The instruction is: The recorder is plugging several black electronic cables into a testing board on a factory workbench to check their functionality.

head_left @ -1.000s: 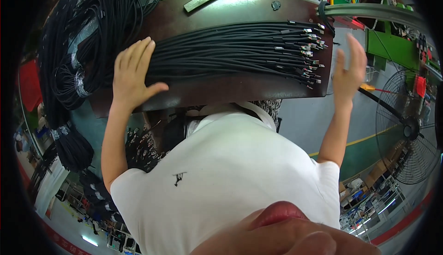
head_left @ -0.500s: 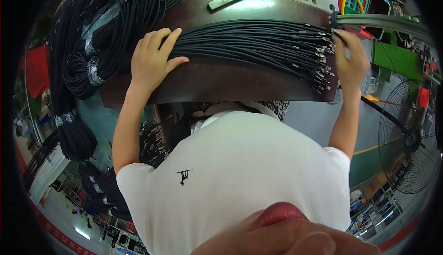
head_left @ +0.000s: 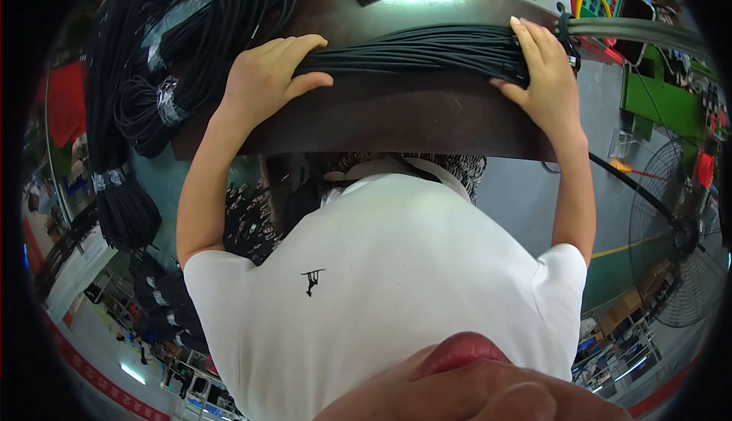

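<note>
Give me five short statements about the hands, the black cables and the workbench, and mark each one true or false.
1. Both hands rest on the bundle of thin black cables. True.
2. The left hand holds a screwdriver. False: it lies on the cables.
3. The cables lie across the dark brown workbench top. True.
4. The right hand hangs off the bench. False: it presses the bundle's right end.
5. The fan stands on the bench. False: it is on the floor at right.

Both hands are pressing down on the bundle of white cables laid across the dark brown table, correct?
Not quite: the cables are black, not white. The head view shows the left hand and the right hand both resting on the bundle of black cables laid across the dark brown table.
</note>
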`<state>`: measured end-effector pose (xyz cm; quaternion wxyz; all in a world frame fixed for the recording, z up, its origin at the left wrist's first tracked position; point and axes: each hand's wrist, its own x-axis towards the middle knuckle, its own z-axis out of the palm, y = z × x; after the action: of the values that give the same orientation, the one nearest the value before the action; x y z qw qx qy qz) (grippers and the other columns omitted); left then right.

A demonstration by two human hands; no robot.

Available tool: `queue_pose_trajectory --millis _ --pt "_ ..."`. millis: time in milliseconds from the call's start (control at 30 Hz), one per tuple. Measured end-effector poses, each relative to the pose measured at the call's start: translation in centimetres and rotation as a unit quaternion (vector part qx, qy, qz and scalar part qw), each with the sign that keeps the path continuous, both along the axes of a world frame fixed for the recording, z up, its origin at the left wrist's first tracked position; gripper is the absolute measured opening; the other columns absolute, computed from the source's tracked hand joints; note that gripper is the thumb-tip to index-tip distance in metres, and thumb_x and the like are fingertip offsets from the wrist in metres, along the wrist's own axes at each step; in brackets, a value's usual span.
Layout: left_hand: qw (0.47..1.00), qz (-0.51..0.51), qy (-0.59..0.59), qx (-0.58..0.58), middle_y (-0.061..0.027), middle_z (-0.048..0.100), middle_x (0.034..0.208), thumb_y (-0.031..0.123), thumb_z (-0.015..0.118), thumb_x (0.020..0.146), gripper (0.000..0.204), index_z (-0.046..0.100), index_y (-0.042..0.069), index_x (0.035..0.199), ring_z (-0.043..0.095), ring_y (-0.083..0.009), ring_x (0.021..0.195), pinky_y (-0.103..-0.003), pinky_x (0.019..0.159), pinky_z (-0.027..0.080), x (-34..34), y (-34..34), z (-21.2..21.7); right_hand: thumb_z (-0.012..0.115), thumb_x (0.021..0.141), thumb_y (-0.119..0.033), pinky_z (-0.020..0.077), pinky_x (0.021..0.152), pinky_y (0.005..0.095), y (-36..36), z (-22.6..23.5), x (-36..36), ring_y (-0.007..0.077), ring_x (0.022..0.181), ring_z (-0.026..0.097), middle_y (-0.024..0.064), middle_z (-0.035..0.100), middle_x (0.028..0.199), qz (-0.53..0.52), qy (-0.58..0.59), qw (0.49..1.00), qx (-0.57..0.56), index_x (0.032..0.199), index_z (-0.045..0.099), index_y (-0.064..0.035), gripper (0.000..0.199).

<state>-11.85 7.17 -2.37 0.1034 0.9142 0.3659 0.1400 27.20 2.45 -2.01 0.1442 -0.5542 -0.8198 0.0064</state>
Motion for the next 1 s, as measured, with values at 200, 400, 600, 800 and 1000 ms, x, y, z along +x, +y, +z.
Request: queue_pose_trajectory --millis 200,400,600,800,1000 --pt "0.993 0.076 0.073 0.053 -0.0129 0.061 0.123 0.031 0.08 0.067 0.076 0.053 0.006 0.133 0.059 -0.0314 0.113 -0.039 0.094 0.049 -6.5 -2.1 1.0 0.077 0.077 -0.028 0.0496 0.077 0.0342 2.1 2.1 2.0 0.0257 0.089 0.064 0.006 0.068 0.099 -0.019 0.053 0.984 -0.168 0.108 0.066 -0.0072 0.039" --pt "0.994 0.095 -0.006 -0.044 -0.0123 0.069 0.102 0.018 0.07 0.085 0.03 0.067 0.006 0.112 0.066 -0.0278 0.094 -0.034 0.081 0.052 -8.0 0.6 2.3 0.075 0.077 -0.036 0.0478 0.088 0.0354 2.8 3.0 0.9 0.0289 0.103 0.06 0.0123 0.065 0.11 0.043 0.036 0.997 -0.056 0.114 0.065 -0.0056 0.049" --pt "0.982 0.171 -0.076 -0.021 -0.0111 0.071 0.087 0.012 0.066 0.089 0.022 0.07 0.007 0.11 0.069 -0.0229 0.075 -0.028 0.068 0.052 -8.0 -0.2 1.6 0.077 0.072 -0.044 0.0374 0.102 0.0439 -2.3 -1.0 -0.1 0.0245 0.116 0.053 0.0031 0.057 0.123 -0.023 -0.041 0.998 0.037 0.134 0.055 -0.0173 0.071" --pt "0.968 0.204 -0.138 0.047 -0.0115 0.07 0.081 0.01 0.067 0.089 0.018 0.069 0.004 0.106 0.067 -0.0212 0.065 -0.027 0.06 0.05 -7.4 -1.0 -0.5 0.065 0.087 -0.032 0.0471 0.085 0.0384 2.2 0.0 3.3 0.0271 0.098 0.06 0.0064 0.065 0.105 0.054 0.081 0.992 -0.078 0.115 0.065 -0.0086 0.037" --pt "0.965 0.209 -0.111 0.111 -0.0093 0.068 0.085 0.003 0.068 0.082 0.015 0.064 0.005 0.096 0.064 -0.0232 0.065 -0.032 0.059 0.05 -5.2 -1.2 -0.7 0.061 0.093 -0.032 0.0469 0.091 0.036 11.1 -0.8 -3.6 0.0289 0.108 0.059 0.0103 0.064 0.114 0.15 -0.03 0.982 0.112 0.125 0.061 -0.0094 0.039"
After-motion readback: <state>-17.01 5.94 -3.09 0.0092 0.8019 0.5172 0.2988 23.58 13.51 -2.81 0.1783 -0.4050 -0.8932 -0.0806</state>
